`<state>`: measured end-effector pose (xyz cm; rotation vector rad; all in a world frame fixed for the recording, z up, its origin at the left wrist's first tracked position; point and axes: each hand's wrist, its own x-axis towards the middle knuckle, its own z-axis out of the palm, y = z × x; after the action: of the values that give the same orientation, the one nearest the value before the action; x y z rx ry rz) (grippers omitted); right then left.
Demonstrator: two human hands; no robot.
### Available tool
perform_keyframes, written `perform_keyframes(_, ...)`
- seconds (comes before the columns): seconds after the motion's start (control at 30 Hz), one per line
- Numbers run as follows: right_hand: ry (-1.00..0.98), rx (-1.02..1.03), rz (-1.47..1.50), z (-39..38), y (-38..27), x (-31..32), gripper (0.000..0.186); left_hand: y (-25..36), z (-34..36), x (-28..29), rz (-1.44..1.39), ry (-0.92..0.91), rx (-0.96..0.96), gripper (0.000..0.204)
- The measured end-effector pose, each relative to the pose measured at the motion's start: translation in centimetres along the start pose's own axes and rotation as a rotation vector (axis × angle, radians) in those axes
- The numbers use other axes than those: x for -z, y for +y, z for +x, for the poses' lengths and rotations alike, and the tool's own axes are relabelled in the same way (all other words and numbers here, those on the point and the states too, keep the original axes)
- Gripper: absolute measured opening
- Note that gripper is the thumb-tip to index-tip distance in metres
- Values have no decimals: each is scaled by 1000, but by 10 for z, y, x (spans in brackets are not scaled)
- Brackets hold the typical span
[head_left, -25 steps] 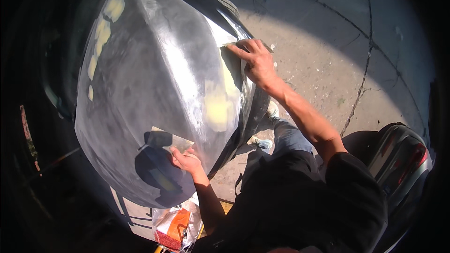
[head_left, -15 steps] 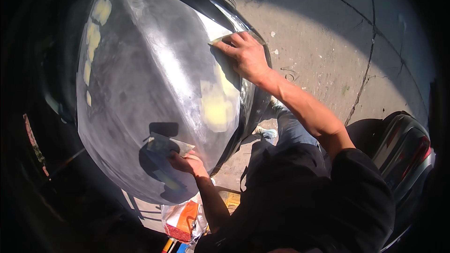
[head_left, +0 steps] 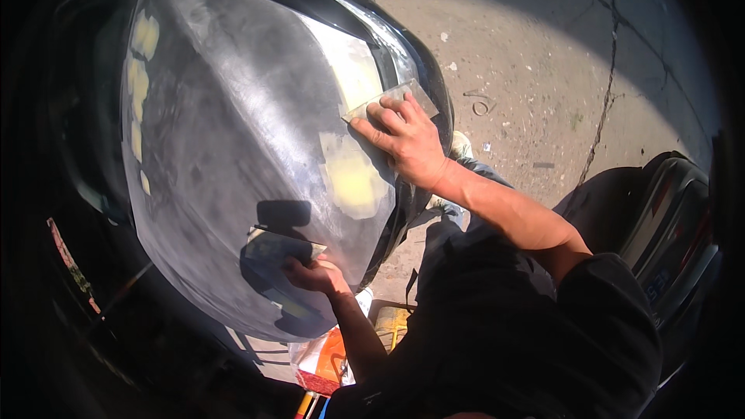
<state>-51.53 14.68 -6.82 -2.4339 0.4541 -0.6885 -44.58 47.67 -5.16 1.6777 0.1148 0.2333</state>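
A car hood with a dull grey, sanded-looking surface fills the left and middle of the head view. My right hand is closed on a thin flat putty spreader, its blade against the hood's right edge. Pale yellow putty spreads above the blade, and a thicker yellow putty patch lies just below it. Over the hood's near end, my left hand pinches a thin flat rectangular plate, which casts a shadow on the hood. Whether putty sits on that plate is hard to see.
More yellow putty patches run along the hood's far left edge. A white and orange bag stands below the hood's near end. Beyond the right side lies cracked concrete floor; a dark car part or vehicle end is at right.
My right hand has drawn the spreader down along the hood's edge toward me, and pale putty now shows above it. My left hand keeps its hold on the plate. The view has shifted slightly.
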Motion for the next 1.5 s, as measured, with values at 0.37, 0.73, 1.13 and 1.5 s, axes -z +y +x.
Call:
perform_keyframes(0.37, -12, -9, -37, -47, -25, -2, 65, 1, 0, -9, -30, -10, -43, 42)
perform_keyframes(0.73, -81, -148, 293, -36, -8, 56, 67, 19, -3, -17, 13, 32, 196, 36)
perform_keyframes(1.13, 123, -87, 163, 80, 54, 8, 61, 27, -8, -33, 2, 92, 143, 44)
perform_keyframes(1.5, 20, -62, 85, 80, 41, 3, 61, 18, -8, -22, 99, 163, 87, 41)
